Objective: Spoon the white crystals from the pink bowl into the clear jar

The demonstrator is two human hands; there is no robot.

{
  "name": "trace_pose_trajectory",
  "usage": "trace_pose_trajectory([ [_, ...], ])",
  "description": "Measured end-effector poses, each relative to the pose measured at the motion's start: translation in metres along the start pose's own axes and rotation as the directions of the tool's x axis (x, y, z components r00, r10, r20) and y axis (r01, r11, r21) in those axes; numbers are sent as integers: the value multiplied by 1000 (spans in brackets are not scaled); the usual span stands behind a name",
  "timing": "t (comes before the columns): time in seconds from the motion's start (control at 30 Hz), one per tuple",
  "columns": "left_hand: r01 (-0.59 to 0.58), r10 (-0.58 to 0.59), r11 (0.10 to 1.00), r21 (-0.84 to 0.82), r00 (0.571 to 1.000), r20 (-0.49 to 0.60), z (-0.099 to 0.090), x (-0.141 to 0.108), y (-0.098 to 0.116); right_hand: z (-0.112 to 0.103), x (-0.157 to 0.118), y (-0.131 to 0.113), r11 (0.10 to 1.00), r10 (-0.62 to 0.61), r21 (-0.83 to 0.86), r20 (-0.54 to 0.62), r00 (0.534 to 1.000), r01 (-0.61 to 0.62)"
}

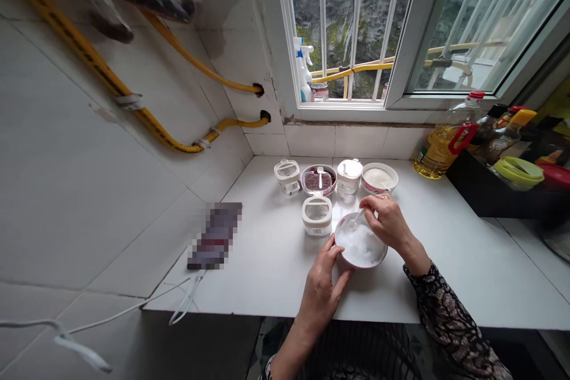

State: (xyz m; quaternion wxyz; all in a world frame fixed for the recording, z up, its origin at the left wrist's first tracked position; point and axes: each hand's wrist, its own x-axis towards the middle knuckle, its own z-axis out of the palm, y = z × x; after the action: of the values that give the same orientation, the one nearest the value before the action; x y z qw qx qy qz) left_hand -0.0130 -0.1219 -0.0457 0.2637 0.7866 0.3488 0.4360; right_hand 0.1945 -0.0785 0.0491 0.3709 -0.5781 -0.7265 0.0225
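Note:
A bowl of white granular stuff [361,246] stands on the white counter in front of me. My left hand [321,285] grips its left rim, thumb at the near side and fingers along the edge. Over the bowl's far right side, my right hand [386,219] pinches a small white spoon [355,221], whose head dips into the white stuff. Just left of the bowl sits a clear square jar with a cream-rimmed lid [317,217]. Behind it, a lid with a small white spoon [320,178] lies over a bowl of dark red bits [330,173].
Two more jars [287,176] [350,175] and a bowl of pale powder [380,178] line the back. An oil bottle [439,145] and a black box of bottles [472,184] stand right. A blurred dark phone-like object [216,234] with a white cable [184,303] lies left.

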Motion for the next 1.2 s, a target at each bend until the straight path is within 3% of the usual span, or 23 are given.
trace_pose_trajectory([
  [0.1,-6,6,1000,4,1000,-10,1,0,0,8,-1,-3,999,20,33,62,998,-22],
  [0.23,-2,2,1000,8,1000,-5,0,0,0,7,0,-1,981,123,145,51,991,-130],
  [0.53,10,-10,1000,-7,1000,5,0,0,0,-3,3,-1,863,331,380,75,941,-334],
  [0.67,18,-18,1000,-4,1000,9,0,0,1,0,2,1,858,345,378,74,935,-347],
  [0.87,0,0,1000,8,1000,-2,0,0,0,10,1,0,925,237,278,109,965,-258],
  [1.2,6,-6,1000,-8,1000,4,1,0,0,4,3,1,849,361,366,123,924,-380],
])
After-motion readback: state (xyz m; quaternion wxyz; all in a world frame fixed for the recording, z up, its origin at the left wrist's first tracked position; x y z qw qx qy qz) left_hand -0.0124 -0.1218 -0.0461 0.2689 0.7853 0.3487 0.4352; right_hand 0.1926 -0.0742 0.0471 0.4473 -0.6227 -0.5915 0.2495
